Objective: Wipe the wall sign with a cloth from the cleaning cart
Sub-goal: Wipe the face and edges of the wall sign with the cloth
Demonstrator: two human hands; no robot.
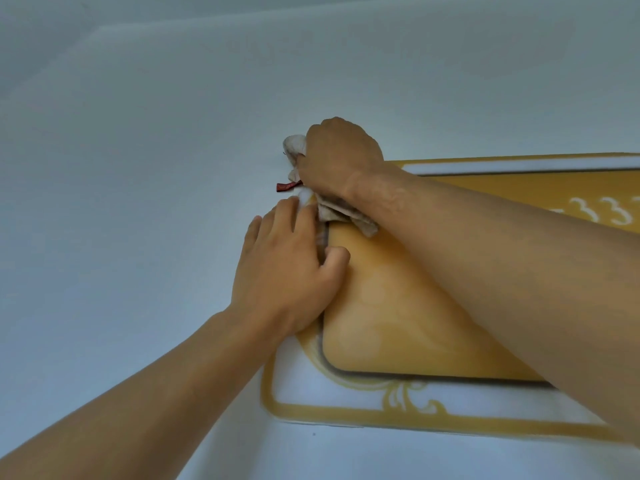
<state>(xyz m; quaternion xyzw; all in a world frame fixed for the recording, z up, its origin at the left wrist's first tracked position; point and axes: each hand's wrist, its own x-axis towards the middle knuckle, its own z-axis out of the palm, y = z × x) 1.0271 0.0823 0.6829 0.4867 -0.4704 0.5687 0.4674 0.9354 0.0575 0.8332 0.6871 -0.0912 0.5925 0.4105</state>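
The right hand hides the sign's top-left corner (its right end is cut off by the frame edge).

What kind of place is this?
Probably a hotel or office corridor: a gold room-number sign showing 33 is fixed to a plain white wall and wiped with a cloth.

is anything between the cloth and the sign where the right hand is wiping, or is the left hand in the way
Nothing visible blocks it. The right hand grips the cloth at the wall sign's upper left corner. The left hand rests on the left edge just below, touching the cloth.
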